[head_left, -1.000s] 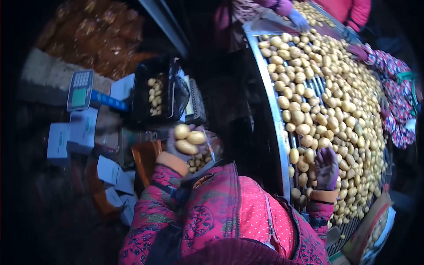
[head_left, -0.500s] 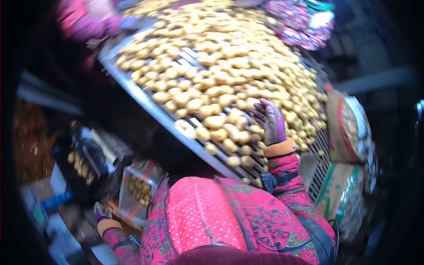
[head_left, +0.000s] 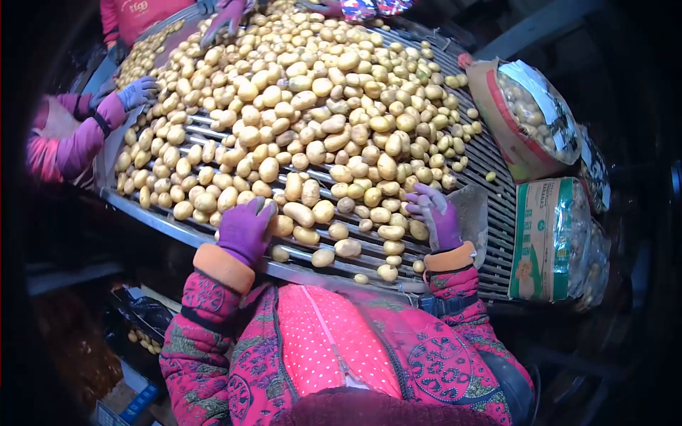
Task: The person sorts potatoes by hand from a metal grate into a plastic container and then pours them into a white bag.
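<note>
A wide bed of potatoes (head_left: pixel 334 131) lies over the metal bars of a sorting table (head_left: pixel 305 250) in front of me. My left hand (head_left: pixel 245 228), in a purple glove, rests on potatoes by the table's near edge, its fingers slightly bent and apart, partly hidden among them. Further right, my right hand (head_left: pixel 436 214), gloved the same way, is over potatoes with its fingers spread, and I see nothing held in it. A grey scoop-like metal piece (head_left: pixel 470 216) sits just right of that hand.
Across the table, gloved hands of other people work at the potatoes: one co-worker's hand (head_left: pixel 138 92) at left, another (head_left: pixel 226 21) at the top. At right stand a potato sack (head_left: pixel 490 106) and a green-and-brown banana carton (head_left: pixel 529 241). A dark container with potatoes (head_left: pixel 144 341) is low left.
My left hand has come up from the boxes at lower left onto the potatoes at the table edge. My right hand has lowered among the potatoes. The view has turned.
</note>
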